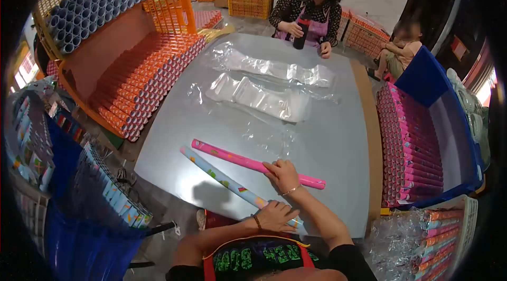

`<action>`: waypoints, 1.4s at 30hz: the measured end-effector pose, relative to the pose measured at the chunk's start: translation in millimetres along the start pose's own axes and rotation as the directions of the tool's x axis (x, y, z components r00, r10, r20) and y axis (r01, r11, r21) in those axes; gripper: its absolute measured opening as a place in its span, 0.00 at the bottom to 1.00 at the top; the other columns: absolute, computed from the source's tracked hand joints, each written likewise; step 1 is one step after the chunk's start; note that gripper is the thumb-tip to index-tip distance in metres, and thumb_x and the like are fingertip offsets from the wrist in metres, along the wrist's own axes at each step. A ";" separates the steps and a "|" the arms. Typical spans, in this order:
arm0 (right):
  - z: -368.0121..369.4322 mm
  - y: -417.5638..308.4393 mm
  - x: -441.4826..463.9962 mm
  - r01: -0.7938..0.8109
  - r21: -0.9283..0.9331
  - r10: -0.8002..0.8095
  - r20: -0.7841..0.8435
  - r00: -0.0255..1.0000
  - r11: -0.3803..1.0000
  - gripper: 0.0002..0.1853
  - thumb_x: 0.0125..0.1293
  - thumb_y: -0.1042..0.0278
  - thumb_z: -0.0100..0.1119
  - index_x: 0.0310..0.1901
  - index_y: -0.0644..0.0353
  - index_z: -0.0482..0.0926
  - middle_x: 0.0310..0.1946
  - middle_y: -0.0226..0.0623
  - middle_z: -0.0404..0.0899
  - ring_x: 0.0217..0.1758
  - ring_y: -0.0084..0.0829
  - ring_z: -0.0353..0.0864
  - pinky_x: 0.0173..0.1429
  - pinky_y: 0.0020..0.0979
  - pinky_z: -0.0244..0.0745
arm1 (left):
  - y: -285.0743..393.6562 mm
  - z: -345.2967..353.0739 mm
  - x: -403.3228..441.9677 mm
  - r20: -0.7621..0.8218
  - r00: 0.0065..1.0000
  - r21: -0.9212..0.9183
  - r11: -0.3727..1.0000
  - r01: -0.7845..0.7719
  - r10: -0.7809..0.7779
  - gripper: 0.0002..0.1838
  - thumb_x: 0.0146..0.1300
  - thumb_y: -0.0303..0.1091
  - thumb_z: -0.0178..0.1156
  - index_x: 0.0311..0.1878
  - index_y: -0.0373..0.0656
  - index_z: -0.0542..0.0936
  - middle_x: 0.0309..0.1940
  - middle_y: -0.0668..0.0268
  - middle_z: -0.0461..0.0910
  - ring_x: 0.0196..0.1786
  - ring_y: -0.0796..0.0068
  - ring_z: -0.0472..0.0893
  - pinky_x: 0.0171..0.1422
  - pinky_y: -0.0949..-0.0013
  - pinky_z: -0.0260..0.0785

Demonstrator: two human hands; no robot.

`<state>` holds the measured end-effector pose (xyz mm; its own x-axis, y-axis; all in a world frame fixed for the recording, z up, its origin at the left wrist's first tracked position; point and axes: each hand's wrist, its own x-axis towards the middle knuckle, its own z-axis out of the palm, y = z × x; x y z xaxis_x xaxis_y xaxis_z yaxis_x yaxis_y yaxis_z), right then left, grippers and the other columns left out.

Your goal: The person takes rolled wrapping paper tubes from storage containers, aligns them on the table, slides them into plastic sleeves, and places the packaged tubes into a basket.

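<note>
Two long printed tubes lie slantwise on the grey table (338, 149). My right hand (283, 176) rests over the pink tube (232, 158), its fingers wrapped round it right of the middle. Nearer my body, my left hand (273, 216) lies over the light blue tube (216, 174) close to its right end, fingers spread across it. Beyond the tubes are two stacks of clear plastic bags, a nearer stack (259, 99) and a farther one (274, 67).
Orange tubes (142, 77) fill a crate at the left; pink tubes (406, 149) fill a blue bin (446, 122) at the right. Wrapped tubes (435, 241) stand lower right. Across the table, a person (311, 11) holds a dark bottle (301, 33). Another person (404, 51) sits behind.
</note>
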<state>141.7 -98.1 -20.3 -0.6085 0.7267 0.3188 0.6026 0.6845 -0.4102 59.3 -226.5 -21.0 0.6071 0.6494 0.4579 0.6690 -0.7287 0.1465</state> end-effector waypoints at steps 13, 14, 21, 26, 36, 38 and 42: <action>1.4 1.7 2.0 0.011 0.098 -0.015 0.039 0.999 0.995 0.17 0.58 0.63 0.62 0.51 0.45 0.81 0.33 0.37 0.75 0.36 0.41 0.72 0.42 0.39 0.69 | 11.7 0.6 -9.9 0.007 0.996 0.018 0.996 0.092 -0.093 0.20 0.56 0.53 0.57 0.39 0.45 0.75 0.44 0.63 0.73 0.51 0.65 0.70 0.56 0.57 0.58; 1.0 3.5 2.5 0.012 0.074 -0.015 0.048 0.999 0.997 0.18 0.58 0.62 0.62 0.51 0.45 0.80 0.33 0.36 0.75 0.36 0.41 0.71 0.42 0.38 0.68 | 11.2 -1.0 -8.9 -0.038 0.995 0.039 0.995 0.095 -0.093 0.22 0.54 0.54 0.58 0.40 0.44 0.75 0.49 0.61 0.73 0.55 0.63 0.69 0.60 0.54 0.58; -3.3 2.6 5.8 0.013 0.045 -0.017 0.069 0.997 0.999 0.19 0.57 0.63 0.64 0.52 0.48 0.80 0.32 0.36 0.73 0.36 0.38 0.69 0.43 0.36 0.67 | 11.6 12.0 -5.3 -0.022 0.991 -0.018 0.992 0.129 -0.129 0.19 0.55 0.52 0.56 0.39 0.45 0.76 0.45 0.61 0.75 0.55 0.62 0.69 0.60 0.50 0.57; -3.8 1.8 6.4 0.041 0.025 -0.042 0.078 0.996 0.999 0.19 0.58 0.65 0.64 0.52 0.52 0.80 0.30 0.38 0.70 0.36 0.39 0.68 0.44 0.36 0.67 | 13.3 20.4 -9.4 -0.064 0.991 0.034 0.992 0.120 -0.117 0.20 0.55 0.54 0.55 0.37 0.46 0.75 0.37 0.67 0.72 0.49 0.65 0.70 0.53 0.53 0.60; -1.0 4.6 5.2 0.002 0.041 -0.006 0.084 0.996 0.999 0.19 0.57 0.67 0.64 0.52 0.46 0.80 0.31 0.36 0.72 0.35 0.38 0.69 0.44 0.36 0.67 | 25.8 18.8 -6.9 0.078 0.958 -0.022 0.960 0.280 -0.278 0.23 0.53 0.55 0.58 0.44 0.47 0.76 0.37 0.69 0.72 0.47 0.69 0.70 0.54 0.58 0.58; -1.3 4.1 4.8 -0.010 0.083 0.003 0.088 0.996 0.996 0.20 0.57 0.65 0.64 0.53 0.45 0.80 0.32 0.36 0.72 0.36 0.38 0.69 0.44 0.36 0.67 | 25.2 13.8 -6.8 0.142 0.950 0.019 0.961 0.277 -0.277 0.22 0.54 0.54 0.57 0.43 0.47 0.76 0.37 0.69 0.72 0.47 0.69 0.70 0.54 0.58 0.58; 0.5 5.0 4.5 0.030 0.030 -0.032 0.072 0.997 0.999 0.19 0.58 0.66 0.64 0.53 0.51 0.80 0.27 0.37 0.68 0.34 0.35 0.68 0.41 0.34 0.66 | 18.6 23.1 -4.0 0.056 0.993 -0.011 0.995 0.102 -0.101 0.19 0.57 0.54 0.56 0.39 0.49 0.77 0.36 0.68 0.72 0.47 0.69 0.70 0.53 0.59 0.59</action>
<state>141.7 -91.4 -21.3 -0.6627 0.6987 0.2696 0.5684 0.7037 -0.4263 79.3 -237.7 -40.4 0.5591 0.7310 0.3913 0.7226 -0.6610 0.2024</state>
